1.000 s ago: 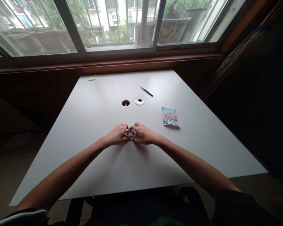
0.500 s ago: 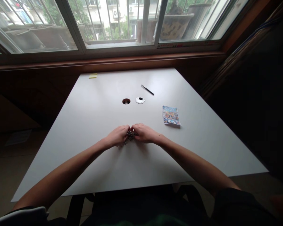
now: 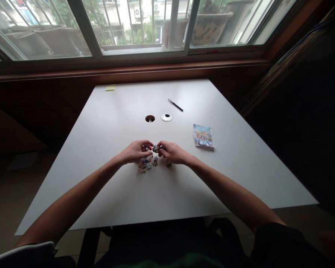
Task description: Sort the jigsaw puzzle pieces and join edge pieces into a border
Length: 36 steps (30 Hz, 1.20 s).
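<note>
The left hand (image 3: 135, 150) is curled, fingertips pinching small puzzle pieces just above the white table (image 3: 106, 123). Below and between both hands lies a loose scatter of puzzle pieces (image 3: 146, 164), resting flat on the surface. The right hand (image 3: 171, 152) is likewise closed in a pinch on a small cluster of joined pieces (image 3: 156, 148), which meets the left fingertips. The pieces are too small here to tell exactly how many each hand grips.

Procedure, as judged: keep both wrists low, so that a released piece drops only a short way and stays inside the scatter. Pull the cluster apart with short, light motions; a hard tug would probably fling pieces outward.

Clearances: the left table edge is well apart from the left forearm. The cable hole (image 3: 150, 118) sits beyond the hands; keep loose pieces away from it. Its cap (image 3: 166, 117), a pen (image 3: 175, 105) and the printed packet (image 3: 202, 136) lie farther right, clear of the work. The near edge has open room.
</note>
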Available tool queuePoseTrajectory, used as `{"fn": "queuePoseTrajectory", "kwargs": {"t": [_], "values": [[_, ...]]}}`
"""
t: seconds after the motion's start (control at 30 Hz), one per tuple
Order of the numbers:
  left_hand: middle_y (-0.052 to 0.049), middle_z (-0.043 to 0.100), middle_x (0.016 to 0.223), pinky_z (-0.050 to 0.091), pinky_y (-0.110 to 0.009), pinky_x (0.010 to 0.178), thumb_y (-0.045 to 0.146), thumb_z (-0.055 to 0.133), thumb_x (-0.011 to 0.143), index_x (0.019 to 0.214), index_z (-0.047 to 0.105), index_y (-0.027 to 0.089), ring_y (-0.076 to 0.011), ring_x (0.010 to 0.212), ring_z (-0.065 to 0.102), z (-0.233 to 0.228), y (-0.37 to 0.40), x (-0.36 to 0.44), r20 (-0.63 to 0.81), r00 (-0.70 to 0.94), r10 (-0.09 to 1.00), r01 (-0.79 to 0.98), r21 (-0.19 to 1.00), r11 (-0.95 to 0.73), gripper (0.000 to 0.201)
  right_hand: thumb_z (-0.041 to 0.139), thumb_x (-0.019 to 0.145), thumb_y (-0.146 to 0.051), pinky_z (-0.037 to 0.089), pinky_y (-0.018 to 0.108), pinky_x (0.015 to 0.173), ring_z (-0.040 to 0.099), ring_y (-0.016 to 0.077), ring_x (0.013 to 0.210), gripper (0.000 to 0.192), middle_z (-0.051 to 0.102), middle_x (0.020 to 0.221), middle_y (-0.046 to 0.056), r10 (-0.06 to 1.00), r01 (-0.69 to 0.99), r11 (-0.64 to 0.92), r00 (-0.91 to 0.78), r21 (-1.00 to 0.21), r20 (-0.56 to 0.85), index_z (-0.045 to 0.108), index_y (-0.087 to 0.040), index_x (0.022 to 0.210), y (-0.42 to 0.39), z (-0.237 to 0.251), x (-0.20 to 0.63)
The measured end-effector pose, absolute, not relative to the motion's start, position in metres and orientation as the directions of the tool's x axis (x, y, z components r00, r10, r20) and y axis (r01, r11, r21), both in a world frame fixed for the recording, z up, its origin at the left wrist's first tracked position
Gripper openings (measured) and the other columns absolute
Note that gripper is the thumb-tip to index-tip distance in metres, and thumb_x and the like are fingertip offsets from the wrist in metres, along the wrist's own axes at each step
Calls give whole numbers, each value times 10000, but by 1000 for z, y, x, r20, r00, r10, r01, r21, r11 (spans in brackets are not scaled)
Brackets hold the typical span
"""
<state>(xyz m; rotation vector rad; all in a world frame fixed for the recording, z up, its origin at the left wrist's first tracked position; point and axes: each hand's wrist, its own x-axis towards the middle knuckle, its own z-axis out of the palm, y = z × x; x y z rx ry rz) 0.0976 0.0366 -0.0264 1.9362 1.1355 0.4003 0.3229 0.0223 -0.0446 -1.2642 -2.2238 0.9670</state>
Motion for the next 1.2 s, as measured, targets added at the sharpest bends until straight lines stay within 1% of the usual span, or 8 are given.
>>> {"fn": "queuePoseTrajectory", "kwargs": {"t": [0.2, 0.33, 0.53, 0.8, 0.93, 1.0, 1.1, 1.2], "values": [[-9, 668, 734, 397, -202, 545, 472, 663, 828, 958, 723, 169, -108, 619, 546, -36, 33, 107, -100, 496, 862, 542, 812, -217, 335, 577, 909, -264, 398, 230, 643, 571, 113, 675, 171, 698, 757, 21, 876, 583, 326, -481, -745, 7, 714, -163, 891, 25, -51, 318], [-10, 670, 697, 399, -206, 534, 455, 612, 864, 924, 729, 162, -110, 594, 551, -34, 35, 105, -125, 499, 858, 534, 824, -191, 322, 583, 894, -248, 435, 206, 614, 607, 102, 653, 173, 713, 764, 16, 893, 548, 262, -449, -794, -15, 723, -163, 951, 26, -54, 320], [-51, 752, 876, 505, -246, 698, 380, 622, 849, 985, 761, 163, -172, 797, 671, -22, 37, 97, -105, 469, 877, 541, 819, -191, 292, 501, 876, -133, 502, 207, 597, 632, 86, 565, 268, 726, 767, 11, 906, 490, 203, -422, -848, -27, 719, -166, 1029, 26, -53, 323], [-108, 747, 1122, 565, -365, 932, 420, 641, 864, 1111, 739, 148, -251, 1036, 702, -24, 35, 67, -119, 583, 804, 390, 909, -149, 380, 577, 867, -160, 561, 294, 866, 706, 161, 962, 196, 752, 1098, 44, 836, 370, 349, -539, -861, 107, 742, -200, 965, 24, -52, 332], [-109, 695, 1242, 508, -400, 1047, 451, 597, 908, 1168, 716, 181, -250, 1152, 653, -26, 30, 48, -16, 592, 806, 468, 821, -328, 393, 562, 876, -146, 524, 352, 975, 687, 179, 1050, 303, 724, 1192, 54, 773, 367, 456, -615, -810, 156, 701, -215, 1136, 18, -45, 338], [-117, 578, 1415, 413, -433, 1147, 496, 644, 876, 1340, 612, 210, -275, 1320, 533, -30, 24, 38, 24, 643, 766, 537, 698, -473, 546, 555, 882, -145, 526, 357, 968, 686, 177, 1032, 388, 707, 1229, 58, 743, 386, 503, -650, -773, 159, 646, -230, 1249, 13, -41, 343], [-165, 284, 1614, 239, -496, 1234, 619, 757, 733, 1570, 263, 197, -342, 1501, 251, -44, 15, 28, -24, 717, 696, 602, 524, -603, 1060, 586, 875, -160, 503, 385, 1026, 640, 199, 1159, 550, 626, 1362, 82, 682, 371, 556, -715, -744, 153, 513, -251, 1412, 7, -38, 356], [-198, 154, 1642, 108, -542, 1247, 704, 745, 684, 1601, 80, 170, -374, 1531, 111, -63, 12, 31, -82, 729, 680, 641, 432, -634, 1253, 689, 826, -206, 369, 470, 1169, 400, 256, 1435, 758, 440, 1536, 114, 640, 379, 586, -759, -717, 122, 374, -264, 1513, 3, -43, 365]]}}
